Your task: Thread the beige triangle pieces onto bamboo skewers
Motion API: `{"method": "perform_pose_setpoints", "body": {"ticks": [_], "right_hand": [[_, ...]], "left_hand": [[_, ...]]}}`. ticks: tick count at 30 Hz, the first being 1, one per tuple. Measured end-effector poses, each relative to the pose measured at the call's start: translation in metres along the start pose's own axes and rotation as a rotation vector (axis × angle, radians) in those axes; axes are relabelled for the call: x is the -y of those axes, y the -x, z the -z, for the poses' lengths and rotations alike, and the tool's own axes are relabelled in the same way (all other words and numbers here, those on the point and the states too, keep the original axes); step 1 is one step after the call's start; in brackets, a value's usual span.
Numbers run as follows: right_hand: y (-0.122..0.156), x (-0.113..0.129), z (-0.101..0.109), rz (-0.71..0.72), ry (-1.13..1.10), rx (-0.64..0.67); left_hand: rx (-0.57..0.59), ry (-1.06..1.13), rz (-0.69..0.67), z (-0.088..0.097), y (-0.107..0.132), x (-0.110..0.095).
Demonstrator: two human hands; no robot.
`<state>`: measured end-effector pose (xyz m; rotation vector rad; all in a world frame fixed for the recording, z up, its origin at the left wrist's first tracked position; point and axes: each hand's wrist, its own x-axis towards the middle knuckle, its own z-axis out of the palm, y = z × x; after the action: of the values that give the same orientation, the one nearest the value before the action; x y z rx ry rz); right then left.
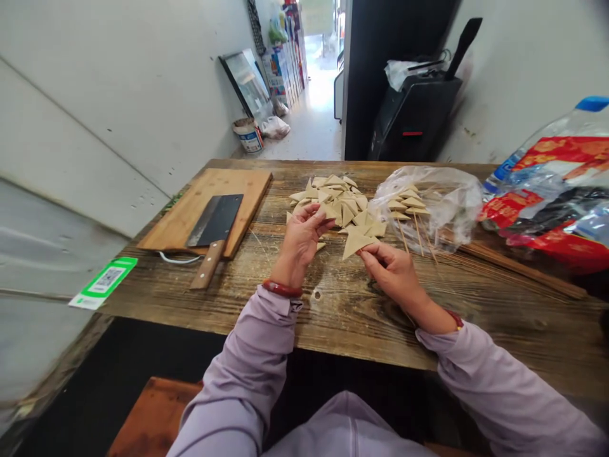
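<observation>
A pile of tan triangular tofu slices (340, 197) lies on the wooden table (352, 311). My left hand (304, 235) reaches into the near edge of the pile, fingers curled round a slice. My right hand (390, 270) is closed in a pinch on a thin skewer that carries one triangular slice (356, 243) at its tip. Both hands hover just above the tabletop, a short gap between them.
A cleaver (214, 231) rests on a wooden cutting board (204, 206) at the left. A clear plastic bag (428, 203) holds skewered slices with sticks poking out. A large water bottle (552, 158) and red packaging lie at the right. A green card (104, 282) hangs over the table's left edge.
</observation>
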<state>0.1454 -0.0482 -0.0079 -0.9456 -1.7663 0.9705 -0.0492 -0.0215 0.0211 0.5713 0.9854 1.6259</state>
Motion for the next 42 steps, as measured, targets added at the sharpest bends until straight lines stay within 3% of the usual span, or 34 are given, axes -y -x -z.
{"method": "perform_pose_setpoints", "body": {"ticks": [7, 14, 42], "right_hand": [[0.0, -0.005, -0.006, 0.039, 0.096, 0.037], [0.001, -0.012, -0.001, -0.038, 0.097, 0.063], [0.001, -0.013, -0.004, -0.062, 0.128, 0.058]], "left_hand": [[-0.025, 0.088, 0.11, -0.002, 0.001, 0.004], [-0.078, 0.14, 0.107, -0.005, 0.002, 0.006], [-0.074, 0.141, 0.084, -0.012, 0.007, 0.011]]}}
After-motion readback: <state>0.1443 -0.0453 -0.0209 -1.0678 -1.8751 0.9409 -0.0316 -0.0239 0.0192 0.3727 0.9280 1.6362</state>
